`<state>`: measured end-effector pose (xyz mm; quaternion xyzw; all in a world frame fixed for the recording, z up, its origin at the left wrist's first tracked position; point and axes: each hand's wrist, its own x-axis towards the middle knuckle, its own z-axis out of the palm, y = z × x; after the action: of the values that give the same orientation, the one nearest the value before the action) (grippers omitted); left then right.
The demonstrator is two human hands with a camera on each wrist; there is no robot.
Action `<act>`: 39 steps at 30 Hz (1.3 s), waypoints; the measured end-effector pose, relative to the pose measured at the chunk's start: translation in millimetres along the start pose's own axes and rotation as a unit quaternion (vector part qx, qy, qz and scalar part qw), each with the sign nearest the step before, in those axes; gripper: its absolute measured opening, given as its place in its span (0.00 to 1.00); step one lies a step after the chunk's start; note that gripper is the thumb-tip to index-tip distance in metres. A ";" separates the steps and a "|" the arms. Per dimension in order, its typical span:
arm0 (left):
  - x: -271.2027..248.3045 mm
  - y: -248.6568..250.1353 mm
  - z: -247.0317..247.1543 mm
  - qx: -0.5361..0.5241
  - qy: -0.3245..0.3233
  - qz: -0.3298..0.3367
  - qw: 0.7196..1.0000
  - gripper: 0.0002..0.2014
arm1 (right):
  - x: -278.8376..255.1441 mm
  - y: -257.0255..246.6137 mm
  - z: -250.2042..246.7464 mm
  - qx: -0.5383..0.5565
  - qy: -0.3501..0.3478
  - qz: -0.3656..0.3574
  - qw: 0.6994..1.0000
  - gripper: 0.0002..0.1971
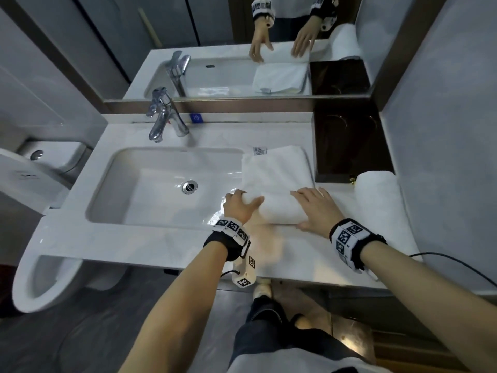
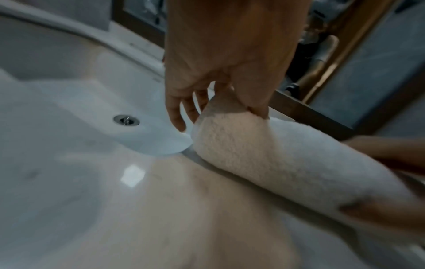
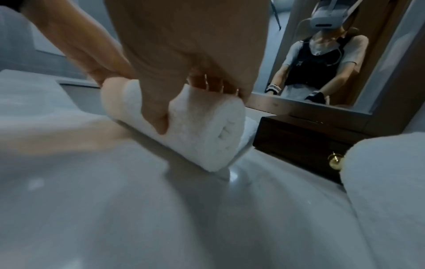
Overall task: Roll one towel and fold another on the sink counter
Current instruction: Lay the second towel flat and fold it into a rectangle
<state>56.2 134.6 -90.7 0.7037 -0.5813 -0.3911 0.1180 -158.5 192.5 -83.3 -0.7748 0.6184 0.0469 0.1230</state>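
A white towel (image 1: 277, 168) lies on the counter to the right of the sink, its near part wound into a roll (image 1: 279, 211). My left hand (image 1: 240, 204) grips the roll's left end, thumb on top; in the left wrist view the fingers (image 2: 177, 112) reach down past the roll (image 2: 276, 160). My right hand (image 1: 316, 208) curls over the right end. The right wrist view shows that hand's thumb (image 3: 156, 116) pressed into the near side of the roll (image 3: 207, 134), whose spiral end faces the camera. A second white towel (image 1: 382, 203) lies along the counter's right edge.
The sink basin (image 1: 150, 189) and chrome faucet (image 1: 164, 117) are on the left. A dark wooden box (image 1: 349, 146) with a brass knob (image 3: 334, 159) stands behind the second towel (image 3: 386, 182). A mirror (image 1: 242, 36) backs the counter. A toilet (image 1: 40, 170) is at far left.
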 end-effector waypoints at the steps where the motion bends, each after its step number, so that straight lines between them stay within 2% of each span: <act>1: -0.8 0.6 -0.5 0.000 0.002 -0.002 1.000 0.33 | 2.4 -0.7 -0.4 0.001 0.008 -0.005 1.000 0.40; 3: -4.9 2.1 -0.7 0.038 0.024 0.040 0.998 0.31 | 6.4 -3.9 -5.9 0.029 0.009 -0.006 1.000 0.34; 6: -16.9 3.0 -1.1 0.116 0.063 0.220 0.967 0.19 | 10.6 -9.3 -20.3 0.064 -0.046 0.022 0.997 0.27; 7: -20.1 1.9 -2.3 0.132 0.060 0.262 0.954 0.17 | 11.6 -11.0 -24.8 0.071 -0.071 0.031 0.994 0.24; 9: -26.1 -3.6 -5.0 0.167 0.032 0.293 0.941 0.20 | 13.8 -11.5 -30.1 0.084 -0.114 0.044 0.989 0.19; 12: -33.5 -11.5 -5.7 0.261 -0.035 0.274 0.925 0.39 | 16.7 -7.2 -33.4 0.135 -0.143 0.077 0.977 0.18; 14: -39.0 -10.9 -1.4 0.353 -0.047 0.235 0.904 0.46 | 18.5 -4.8 -33.6 0.169 -0.167 0.091 0.967 0.16; 17: -46.6 -1.6 6.2 0.441 -0.017 0.207 0.873 0.48 | 22.2 -4.2 -28.7 0.225 -0.217 0.104 0.944 0.15; 19: -45.5 3.0 7.5 0.443 -0.018 0.203 0.873 0.45 | 21.1 -0.7 -25.0 0.290 -0.229 0.120 0.922 0.19; 22: -38.3 15.5 -1.1 0.437 -0.067 0.179 0.879 0.39 | 13.4 4.2 -23.2 0.360 -0.217 0.122 0.899 0.26; 23: -35.2 20.6 -4.1 0.441 -0.087 0.171 0.877 0.38 | 10.2 3.8 -21.8 0.360 -0.206 0.115 0.903 0.27; 25: -29.1 31.4 -7.7 0.457 -0.115 0.156 0.868 0.36 | 3.1 1.0 -18.8 0.311 -0.174 0.099 0.929 0.31; 29: -19.3 45.6 -10.8 0.467 -0.174 0.127 0.858 0.30 | -9.3 -11.6 -16.6 0.104 -0.089 0.017 0.990 0.47; 31: -16.6 49.5 -12.3 0.467 -0.206 0.138 0.849 0.27 | -10.0 -21.0 -11.5 -0.006 -0.056 -0.003 0.998 0.48; 33: -17.3 50.0 -14.9 0.479 -0.235 0.142 0.834 0.26 | -8.2 -30.7 -3.1 -0.069 -0.041 0.010 0.997 0.44; 36: -17.4 44.5 -17.2 0.464 -0.237 0.154 0.840 0.31 | -2.0 -35.9 0.9 -0.035 -0.063 0.034 0.997 0.40; 39: -16.6 41.5 -18.3 0.463 -0.210 0.162 0.846 0.40 | 11.6 -29.1 -12.3 0.028 -0.132 0.049 0.990 0.39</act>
<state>38.4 132.2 -45.9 0.4734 -0.8114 -0.1908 -0.2848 -128.6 184.4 -70.2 -0.7270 0.6347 0.1379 0.2227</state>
